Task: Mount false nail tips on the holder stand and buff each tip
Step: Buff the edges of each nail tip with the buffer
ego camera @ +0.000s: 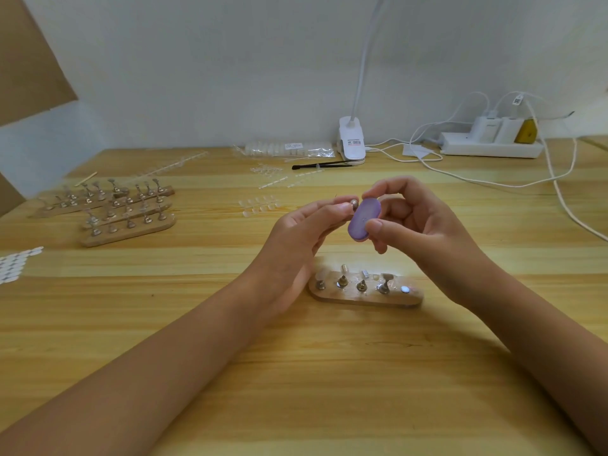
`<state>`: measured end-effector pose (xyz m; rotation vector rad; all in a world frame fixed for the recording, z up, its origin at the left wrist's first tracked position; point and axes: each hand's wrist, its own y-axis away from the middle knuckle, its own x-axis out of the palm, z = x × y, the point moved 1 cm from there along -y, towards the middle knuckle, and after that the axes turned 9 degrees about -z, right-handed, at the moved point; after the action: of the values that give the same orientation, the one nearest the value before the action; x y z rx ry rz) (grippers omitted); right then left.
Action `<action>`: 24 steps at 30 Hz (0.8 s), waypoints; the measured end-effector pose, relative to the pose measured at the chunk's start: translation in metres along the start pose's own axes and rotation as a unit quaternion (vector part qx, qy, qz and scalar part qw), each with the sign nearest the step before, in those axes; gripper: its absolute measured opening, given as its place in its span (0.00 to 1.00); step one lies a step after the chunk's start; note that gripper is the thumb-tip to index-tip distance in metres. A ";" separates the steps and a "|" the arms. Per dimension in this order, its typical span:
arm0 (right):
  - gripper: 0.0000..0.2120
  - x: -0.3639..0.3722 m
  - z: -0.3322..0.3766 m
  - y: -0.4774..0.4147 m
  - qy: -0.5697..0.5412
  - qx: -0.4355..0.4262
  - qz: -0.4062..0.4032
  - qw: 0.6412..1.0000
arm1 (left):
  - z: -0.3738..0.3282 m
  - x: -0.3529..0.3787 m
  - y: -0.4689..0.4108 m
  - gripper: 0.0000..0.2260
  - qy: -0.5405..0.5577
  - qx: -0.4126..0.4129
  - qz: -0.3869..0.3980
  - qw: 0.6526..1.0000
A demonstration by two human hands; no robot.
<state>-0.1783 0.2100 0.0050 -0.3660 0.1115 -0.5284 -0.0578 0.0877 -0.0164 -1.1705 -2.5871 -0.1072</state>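
Wooden stand [365,300] (four pegs [362,286] in it); buffer [363,220] in right hand [424,222]

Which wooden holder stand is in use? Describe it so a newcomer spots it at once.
On the wooden table, look near the middle, below the left hand pinching a metal peg and the right hand gripping the purple buffer. One oval wooden stand lies there. Unlike the clustered stands far left, it lies alone, its right-end spot without a peg.
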 end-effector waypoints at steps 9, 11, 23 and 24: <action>0.13 0.001 0.000 0.000 0.023 -0.021 -0.001 1.000 | 0.001 0.001 -0.001 0.15 -0.003 -0.013 -0.004 1.000; 0.13 0.001 0.000 0.001 0.022 -0.027 -0.010 0.999 | 0.001 0.001 0.000 0.14 -0.013 -0.009 -0.001 1.000; 0.11 0.001 0.000 0.003 0.026 -0.016 0.005 1.000 | -0.001 0.003 0.002 0.13 -0.059 0.001 -0.014 0.998; 0.12 0.001 0.001 0.003 0.027 -0.021 0.001 0.999 | -0.001 0.003 0.002 0.12 -0.060 0.000 -0.015 0.998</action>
<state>-0.1765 0.2118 0.0046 -0.3922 0.1757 -0.5356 -0.0578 0.0915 -0.0145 -1.1705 -2.7092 -0.0439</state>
